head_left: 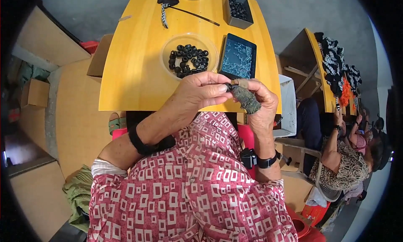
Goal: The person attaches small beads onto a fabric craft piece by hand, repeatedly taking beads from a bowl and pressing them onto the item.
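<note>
Above the table's (pixel 134 70) near edge, toward its right corner, the left hand (pixel 200 91) pinched one black piece (pixel 229 87), fingertips nearly together; the right hand (pixel 265 101), half curled, held one grey-green tuft (pixel 247 100) just rightward, long axis slanting toward that corner. Beyond stood one round tub (pixel 163 57), two dark trays (pixel 223 53).

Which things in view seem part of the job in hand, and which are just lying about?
Likely in the job:
dark fuzzy piece, in the right grip
small black piece, at the left grip
round clear tub of black beads
dark tray of tiny pale bits

Seemingly just lying about:
green footwear
cardboard box, far left
crumpled green cloth
</note>
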`<act>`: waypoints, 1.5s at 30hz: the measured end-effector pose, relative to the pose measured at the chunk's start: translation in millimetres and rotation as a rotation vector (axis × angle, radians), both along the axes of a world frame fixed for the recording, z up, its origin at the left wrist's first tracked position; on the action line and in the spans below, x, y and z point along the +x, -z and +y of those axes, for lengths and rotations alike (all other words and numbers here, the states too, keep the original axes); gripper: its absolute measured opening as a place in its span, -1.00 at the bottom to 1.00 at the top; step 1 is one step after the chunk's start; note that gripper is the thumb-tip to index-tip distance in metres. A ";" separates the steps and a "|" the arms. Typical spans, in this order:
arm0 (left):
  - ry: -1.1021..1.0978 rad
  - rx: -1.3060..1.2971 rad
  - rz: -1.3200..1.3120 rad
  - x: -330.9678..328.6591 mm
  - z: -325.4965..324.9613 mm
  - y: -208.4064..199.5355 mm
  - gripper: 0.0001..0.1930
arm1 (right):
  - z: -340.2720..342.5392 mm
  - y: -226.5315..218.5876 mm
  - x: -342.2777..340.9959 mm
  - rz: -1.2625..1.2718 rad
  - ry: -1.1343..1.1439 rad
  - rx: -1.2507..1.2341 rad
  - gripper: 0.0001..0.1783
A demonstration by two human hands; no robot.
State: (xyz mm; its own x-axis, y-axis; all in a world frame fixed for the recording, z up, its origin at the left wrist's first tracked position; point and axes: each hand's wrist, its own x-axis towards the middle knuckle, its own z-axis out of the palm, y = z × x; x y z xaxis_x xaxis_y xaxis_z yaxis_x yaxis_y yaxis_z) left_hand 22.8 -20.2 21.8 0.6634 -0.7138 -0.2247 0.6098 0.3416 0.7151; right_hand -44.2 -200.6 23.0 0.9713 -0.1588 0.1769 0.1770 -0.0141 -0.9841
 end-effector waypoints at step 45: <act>0.051 -0.038 0.107 4.9 1.7 13.2 -0.75 | -3.9 3.7 -3.3 -0.316 0.110 -0.581 -0.80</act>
State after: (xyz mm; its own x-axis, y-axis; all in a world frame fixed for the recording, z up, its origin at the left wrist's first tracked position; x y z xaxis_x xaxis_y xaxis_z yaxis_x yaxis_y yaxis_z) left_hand 27.8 -18.5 8.6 0.5997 -0.7553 -0.2644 0.6991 0.3337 0.6323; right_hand -47.5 -204.5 19.3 0.8421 -0.0473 0.5372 0.4229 -0.5603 -0.7122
